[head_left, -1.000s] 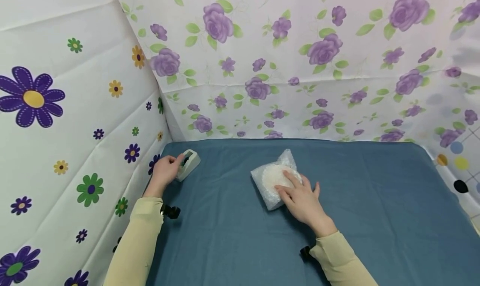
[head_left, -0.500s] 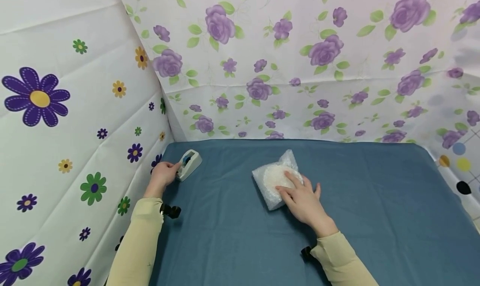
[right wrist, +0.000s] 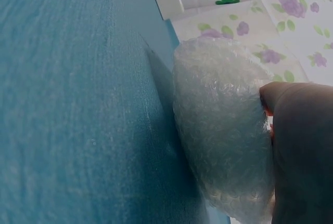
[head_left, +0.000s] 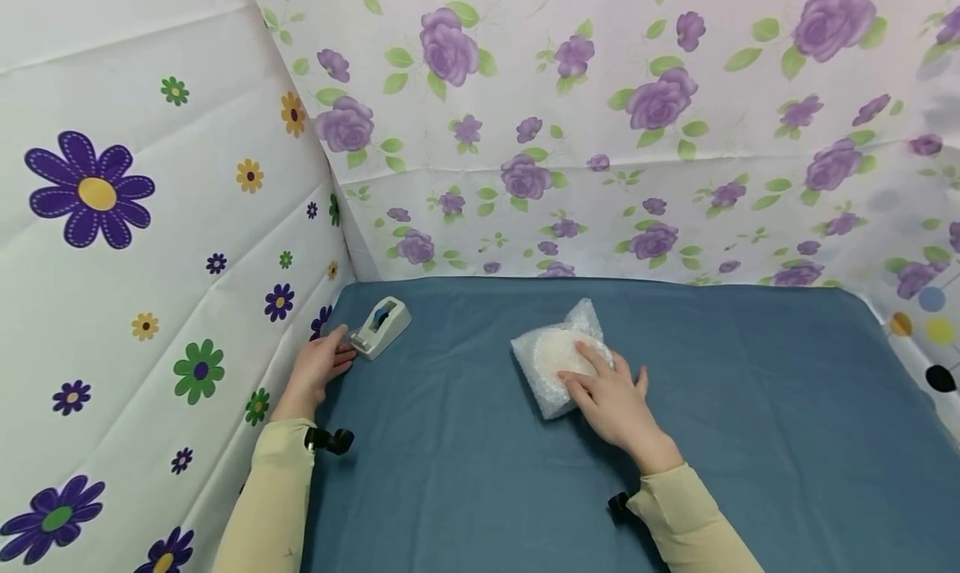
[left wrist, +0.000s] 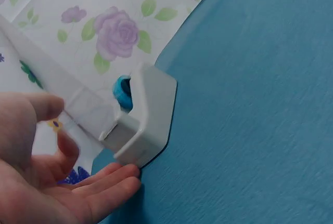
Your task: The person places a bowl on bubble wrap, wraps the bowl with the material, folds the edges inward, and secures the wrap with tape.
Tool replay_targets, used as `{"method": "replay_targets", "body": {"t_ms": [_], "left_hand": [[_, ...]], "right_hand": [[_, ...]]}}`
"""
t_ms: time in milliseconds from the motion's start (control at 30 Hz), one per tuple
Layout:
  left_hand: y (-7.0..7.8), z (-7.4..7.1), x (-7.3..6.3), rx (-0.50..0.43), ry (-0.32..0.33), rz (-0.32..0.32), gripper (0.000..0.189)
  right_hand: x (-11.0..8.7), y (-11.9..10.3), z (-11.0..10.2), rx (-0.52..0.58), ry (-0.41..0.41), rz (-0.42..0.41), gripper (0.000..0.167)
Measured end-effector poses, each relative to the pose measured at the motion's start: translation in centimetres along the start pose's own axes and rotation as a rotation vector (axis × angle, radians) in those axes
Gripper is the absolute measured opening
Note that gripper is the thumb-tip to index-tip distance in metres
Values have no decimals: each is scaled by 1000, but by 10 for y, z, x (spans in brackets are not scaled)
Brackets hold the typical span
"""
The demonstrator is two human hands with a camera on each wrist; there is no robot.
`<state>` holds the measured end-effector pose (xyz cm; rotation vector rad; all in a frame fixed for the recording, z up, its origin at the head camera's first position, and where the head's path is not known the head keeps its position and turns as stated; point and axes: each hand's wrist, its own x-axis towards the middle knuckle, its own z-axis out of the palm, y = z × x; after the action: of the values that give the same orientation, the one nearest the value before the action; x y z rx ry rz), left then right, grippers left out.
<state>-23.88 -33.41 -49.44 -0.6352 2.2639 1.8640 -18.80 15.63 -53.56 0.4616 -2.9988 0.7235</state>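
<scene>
My left hand point(head_left: 311, 373) is at the left end of a white tape dispenser point(head_left: 381, 328), which has a blue core. In the left wrist view, a clear tape strip point(left wrist: 91, 112) runs from the dispenser's cutting end to my thumb and forefinger, which hold its end. The other fingers stretch out beside the dispenser's base. My right hand point(head_left: 615, 398) rests on a bubble-wrapped bundle point(head_left: 536, 389), fingers spread over its top and right edge. A pale round shape shows on the bundle's upper side; what it is cannot be made out.
A blue cloth point(head_left: 465, 456) covers the table. A white sheet with purple roses point(head_left: 450, 47) hangs behind, and a flower-patterned sheet point(head_left: 142, 273) stands close along the left. The dispenser stands near the back left corner.
My left hand has drawn back left from the dispenser, its lower fingers opening out. The dispenser and bundle stay in place under a slight view shift. My right hand stays on the bundle.
</scene>
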Motion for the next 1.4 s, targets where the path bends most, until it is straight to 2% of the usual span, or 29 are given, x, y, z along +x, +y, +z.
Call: {"method": "replay_targets", "body": {"t_ms": [100,367,500,600,733,900,1200,1400], "left_hand": [[-5,5,0,-14,19,29,69],[-17,13,0,42,158,54,33],[-23,15,1,69,215,53,29],[-26,12,3,72,229,47,28],[-28,7,7,46,219,32,27],[-28,2,8,-44,169,11,24],[-28,-11,4,-138,98,6,15],[-29,-19,1,-130,53,-2,22]], "right_hand": [[0,1,0,0,-1,8,41],[-3,-1,-2,25,5,7,40],[-3,-2,-3,29,3,6,40],[-2,-2,-2,31,0,8,40],[0,-1,0,32,0,8,41],[1,1,2,31,-5,11,42],[1,1,2,47,22,-7,45],[1,-1,0,50,19,3,44]]}}
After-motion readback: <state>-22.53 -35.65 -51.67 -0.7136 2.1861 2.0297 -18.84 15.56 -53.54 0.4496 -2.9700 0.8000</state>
